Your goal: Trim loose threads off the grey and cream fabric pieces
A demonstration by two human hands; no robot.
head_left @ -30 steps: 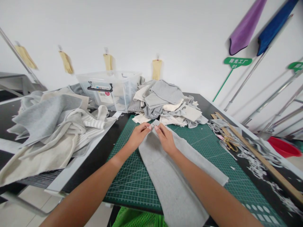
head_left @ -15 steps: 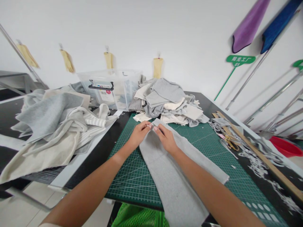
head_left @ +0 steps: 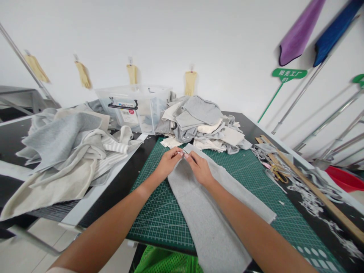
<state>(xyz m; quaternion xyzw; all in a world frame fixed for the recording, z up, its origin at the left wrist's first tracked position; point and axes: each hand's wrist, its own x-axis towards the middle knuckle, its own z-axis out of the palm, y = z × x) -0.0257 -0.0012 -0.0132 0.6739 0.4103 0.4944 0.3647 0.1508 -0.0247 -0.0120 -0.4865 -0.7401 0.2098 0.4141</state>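
Observation:
A long grey cloth [head_left: 204, 212] lies folded on the green cutting mat [head_left: 159, 212], its near end hanging past the mat's front edge. At the cloth's far end, my left hand [head_left: 170, 161] pinches the fabric edge between thumb and fingers. My right hand [head_left: 199, 166] pinches the same end just beside it, the fingertips of both hands nearly touching. Whatever small piece lies between the fingertips is too small to make out.
Heaped fabric [head_left: 199, 121] lies behind the mat, with a clear plastic box [head_left: 133, 110] beside it. Another fabric pile [head_left: 68, 140] is at left. Scissors [head_left: 278, 174], scraps and a wooden strip [head_left: 318, 189] lie at right. A green mesh bag [head_left: 167, 261] is below.
The view has shifted very slightly. Both hands stay at the cloth's far end, with only a small movement of the fingertips.

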